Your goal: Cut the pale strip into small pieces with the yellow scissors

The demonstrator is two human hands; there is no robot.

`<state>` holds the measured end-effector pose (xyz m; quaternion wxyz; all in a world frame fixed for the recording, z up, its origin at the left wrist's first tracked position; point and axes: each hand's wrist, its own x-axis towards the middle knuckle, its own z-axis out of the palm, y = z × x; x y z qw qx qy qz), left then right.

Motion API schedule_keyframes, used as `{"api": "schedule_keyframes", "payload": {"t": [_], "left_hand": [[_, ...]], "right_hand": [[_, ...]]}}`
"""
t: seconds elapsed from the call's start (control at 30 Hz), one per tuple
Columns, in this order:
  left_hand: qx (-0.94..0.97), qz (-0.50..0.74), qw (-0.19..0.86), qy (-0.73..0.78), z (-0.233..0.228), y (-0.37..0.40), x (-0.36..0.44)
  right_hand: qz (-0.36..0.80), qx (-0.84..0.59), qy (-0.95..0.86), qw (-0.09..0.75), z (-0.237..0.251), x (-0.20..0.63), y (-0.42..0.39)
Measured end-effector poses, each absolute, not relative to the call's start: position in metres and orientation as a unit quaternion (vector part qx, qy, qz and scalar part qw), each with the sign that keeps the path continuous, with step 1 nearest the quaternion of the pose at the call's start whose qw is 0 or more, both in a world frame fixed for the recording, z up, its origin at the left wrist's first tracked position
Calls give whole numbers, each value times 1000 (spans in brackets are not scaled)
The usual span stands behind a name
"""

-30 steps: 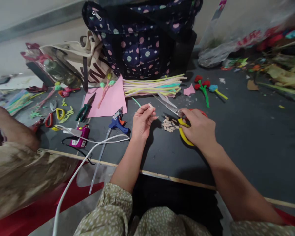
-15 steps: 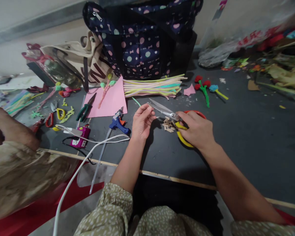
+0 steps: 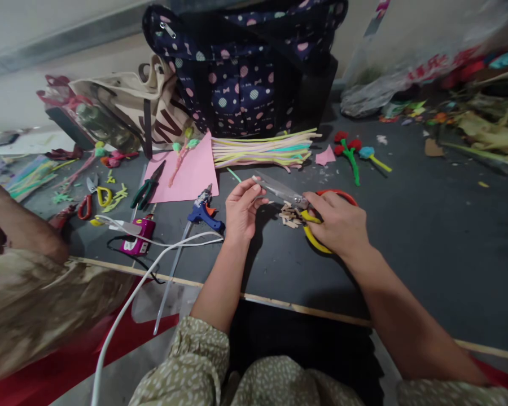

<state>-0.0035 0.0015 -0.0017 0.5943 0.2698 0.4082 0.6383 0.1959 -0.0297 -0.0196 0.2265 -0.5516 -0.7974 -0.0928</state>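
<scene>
My left hand (image 3: 242, 211) is closed in a pinch, with a small pale piece (image 3: 256, 179) showing at its fingertips; its kind is too small to make out. A thin green strip (image 3: 234, 175) shows just behind those fingers, and I cannot tell whether it is held. Wrapped round the scissors (image 3: 298, 200), my right hand (image 3: 341, 223) covers part of their red and yellow handles. Their blades point left, with the tips close to my left fingertips. Below the blades lies a small pile of short wooden pieces (image 3: 290, 217).
Left of my hands are a blue glue gun (image 3: 203, 213), pliers (image 3: 146, 189) and pink paper (image 3: 198, 169). Behind lie pipe cleaners (image 3: 262, 149) and red pipe-cleaner flowers (image 3: 349, 146). A white cord (image 3: 141, 290) crosses the table edge. Another person's arm (image 3: 21, 223) rests at left.
My left hand has shifted slightly left. The scissor blades look closer together and overlap near the pinched fingertips. The rest looks the same.
</scene>
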Motion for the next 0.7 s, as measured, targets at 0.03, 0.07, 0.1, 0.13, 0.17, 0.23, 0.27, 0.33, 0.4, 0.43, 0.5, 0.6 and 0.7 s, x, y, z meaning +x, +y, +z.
{"api": "schedule_keyframes", "payload": {"t": [0.03,0.07,0.1,0.13,0.17,0.23,0.27,0.33,0.4,0.43,0.5,0.6,0.7], "left_hand": [[272,639,593,408,-2,2,-4],[274,639,591,410,-2,2,-4],[276,637,590,412,-2,2,-4],[278,636,588,414,-2,2,-4],[279,636,587,416,-3,3,-4],[273,636,587,419,-4,3,-4],[268,637,588,420,-4,3,-5],[258,637,593,420,-4,4,-5],[250,638,599,413,-4,4,-5],[247,639,602,409,-4,4,-5],[245,638,606,407,-4,4,-4],[243,629,608,418,-4,3,-4],[240,625,614,418,-4,2,-3]], "right_hand": [[-92,-552,-797,225,-19,196,-30],[-91,-553,-797,224,-20,196,-30],[-89,-554,-797,223,-20,196,-30],[-88,-554,-797,224,-20,196,-30],[-87,-554,-797,225,-21,196,-30],[-85,-553,-797,230,-21,196,-30],[-83,-552,-797,232,-22,196,-30],[-80,-550,-798,233,-22,196,-30],[-80,-549,-799,233,-21,195,-31],[-81,-549,-799,232,-21,195,-31],[-83,-549,-799,233,-21,194,-32],[-80,-554,-796,230,-21,194,-32],[-74,-562,-794,220,-21,193,-32]]}}
